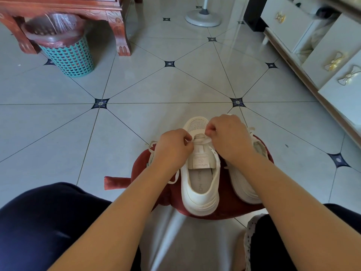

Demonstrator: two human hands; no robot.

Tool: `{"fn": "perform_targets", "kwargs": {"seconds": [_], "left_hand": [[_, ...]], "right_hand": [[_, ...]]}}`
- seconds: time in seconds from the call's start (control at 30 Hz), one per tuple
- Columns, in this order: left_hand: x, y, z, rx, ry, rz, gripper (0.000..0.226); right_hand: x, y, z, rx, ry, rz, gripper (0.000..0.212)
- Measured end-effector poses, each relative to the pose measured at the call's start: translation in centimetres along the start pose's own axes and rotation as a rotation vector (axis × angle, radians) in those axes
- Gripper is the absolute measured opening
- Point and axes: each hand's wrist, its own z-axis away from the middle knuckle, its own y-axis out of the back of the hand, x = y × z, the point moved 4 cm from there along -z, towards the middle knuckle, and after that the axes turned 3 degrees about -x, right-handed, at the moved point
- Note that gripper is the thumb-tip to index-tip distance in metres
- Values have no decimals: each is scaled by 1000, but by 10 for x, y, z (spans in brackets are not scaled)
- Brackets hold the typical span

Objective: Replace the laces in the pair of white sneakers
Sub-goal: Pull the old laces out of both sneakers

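The nearer white low-top sneaker (pixel 199 192) stands on a round dark-red cushioned stool (pixel 140 173), with its heel toward the person. The second white sneaker (pixel 242 186) lies just beside it on the right, partly under the right forearm. The left hand (pixel 173 147) and the right hand (pixel 228 137) both have the fingers curled narrow, and each pinches one side of a flat white lace (pixel 202 139) that crosses the lowest eyelets near the toe. The higher eyelets look empty, so I judge the lacing of this shoe is only at its beginning. A loose lace end (pixel 173 179) hangs over the left side of the stool. On the second sneaker some lace shows, but I cannot tell if it is old or new, so most of the task seems to remain. The stool is small and both shoes sit near its edge, yet the grey tiled floor (pixel 156 85) around it gives wide room. The teal plastic basket (pixel 72 57) and the white cabinet (pixel 332 90) are well apart.
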Motion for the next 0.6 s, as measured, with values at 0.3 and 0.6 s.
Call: {"fn": "perform_targets", "kwargs": {"seconds": [0.3,0.6], "left_hand": [[-3,1,0,44,1,30,21],[-14,-1,-4,35,61,160,12]], "right_hand": [[-17,-14,7,-36,124,170,24],[32,27,2,74,-171,135,19]]}}
